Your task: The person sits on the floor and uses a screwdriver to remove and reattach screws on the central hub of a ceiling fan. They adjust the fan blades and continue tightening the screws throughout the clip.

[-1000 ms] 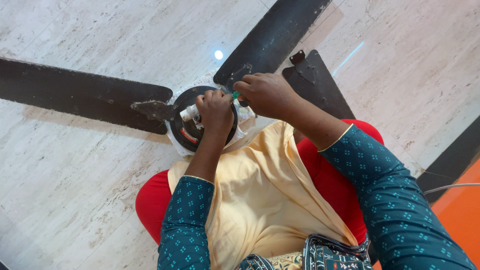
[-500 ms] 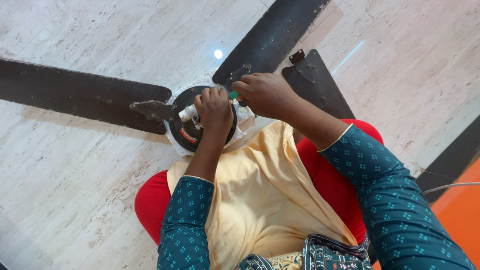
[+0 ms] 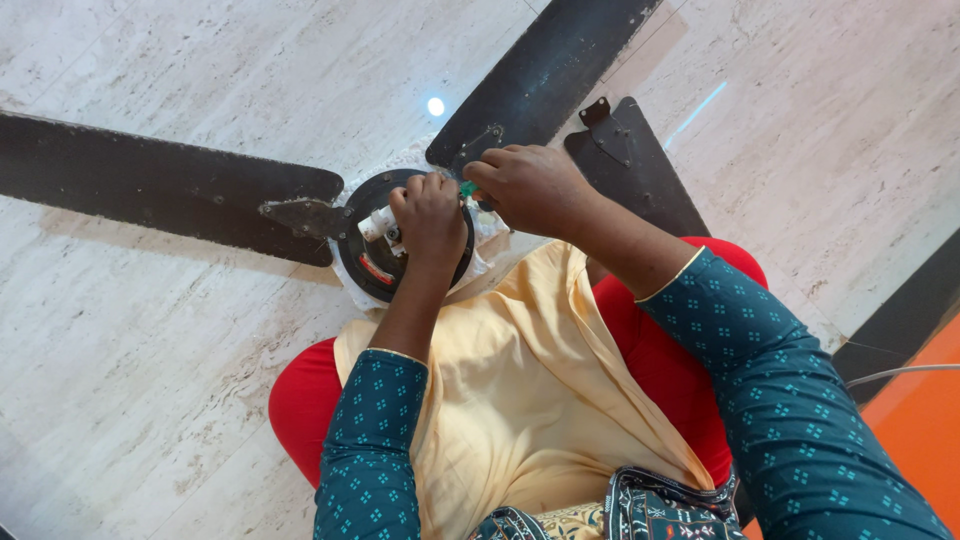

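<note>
A ceiling fan lies on the pale marble floor with its round motor hub (image 3: 360, 262) near my knees. My left hand (image 3: 432, 222) rests on top of the hub, fingers curled over a white part at its centre. My right hand (image 3: 530, 186) is closed around a green-handled tool (image 3: 467, 189), its tip hidden where the hub meets a blade bracket. One dark blade (image 3: 150, 180) runs left and another blade (image 3: 545, 70) runs up and right. A third, detached blade (image 3: 640, 170) with a metal bracket lies beside my right wrist.
A cream cloth (image 3: 520, 390) covers my lap over red trousers (image 3: 300, 410). A dark floor strip (image 3: 900, 310) and an orange surface (image 3: 920, 420) with a thin white cable lie at the right. A bright light spot (image 3: 436, 106) reflects on the floor.
Both hands shifted only slightly on the hub. My left hand's fingers moved a little over the white part; my right hand stays on the green tool.
</note>
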